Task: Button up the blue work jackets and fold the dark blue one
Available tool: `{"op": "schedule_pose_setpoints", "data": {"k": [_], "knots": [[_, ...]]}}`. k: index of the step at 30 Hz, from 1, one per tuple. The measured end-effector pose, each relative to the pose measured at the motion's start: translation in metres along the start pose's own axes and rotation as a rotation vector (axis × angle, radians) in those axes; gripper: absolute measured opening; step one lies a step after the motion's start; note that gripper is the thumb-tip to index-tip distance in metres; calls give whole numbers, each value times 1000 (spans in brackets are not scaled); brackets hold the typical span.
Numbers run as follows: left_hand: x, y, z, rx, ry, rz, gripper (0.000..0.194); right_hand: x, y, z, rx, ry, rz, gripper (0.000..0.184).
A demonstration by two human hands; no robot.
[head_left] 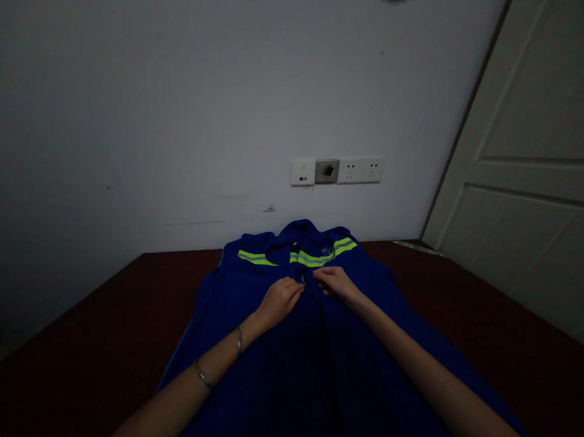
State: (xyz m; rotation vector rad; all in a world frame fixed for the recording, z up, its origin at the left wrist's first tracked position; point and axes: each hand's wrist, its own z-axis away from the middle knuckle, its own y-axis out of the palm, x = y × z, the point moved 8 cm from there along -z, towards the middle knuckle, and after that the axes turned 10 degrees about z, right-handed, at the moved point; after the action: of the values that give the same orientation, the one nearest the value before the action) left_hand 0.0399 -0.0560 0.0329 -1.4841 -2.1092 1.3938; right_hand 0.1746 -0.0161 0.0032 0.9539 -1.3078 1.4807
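A blue work jacket (275, 348) with yellow-green and grey reflective bands (314, 259) across its chest lies spread out, collar towards the wall. My left hand (280, 299) is closed at the front opening, its fingers pinching the jacket's edge. Just across the opening, my right hand (335, 283) is closed too, fingertips on the other front edge below the band. Between the two hands a short stretch of the opening shows, dark and narrow. The lower part of the jacket is too dark for detail.
The jacket lies on a dark red wooden surface (135, 314) that meets a pale wall (180, 108). Sockets (360, 170) and a network plate (303, 172) sit low on that wall. At the right stands a white panelled door (533, 179).
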Motion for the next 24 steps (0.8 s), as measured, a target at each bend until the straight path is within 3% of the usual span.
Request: {"op": "schedule_pose_setpoints", "data": {"k": [6,14,24], "knots": [[9,-9,-3,-130,-130,173,22,6,4,1,-18,-78,-14,12],[15,-14,-4,-180,-234,265,20,11,4,3,-100,-149,-16,18],[14,-16,-4,-234,-240,299,16,16,9,1,-136,-369,150,25]]}}
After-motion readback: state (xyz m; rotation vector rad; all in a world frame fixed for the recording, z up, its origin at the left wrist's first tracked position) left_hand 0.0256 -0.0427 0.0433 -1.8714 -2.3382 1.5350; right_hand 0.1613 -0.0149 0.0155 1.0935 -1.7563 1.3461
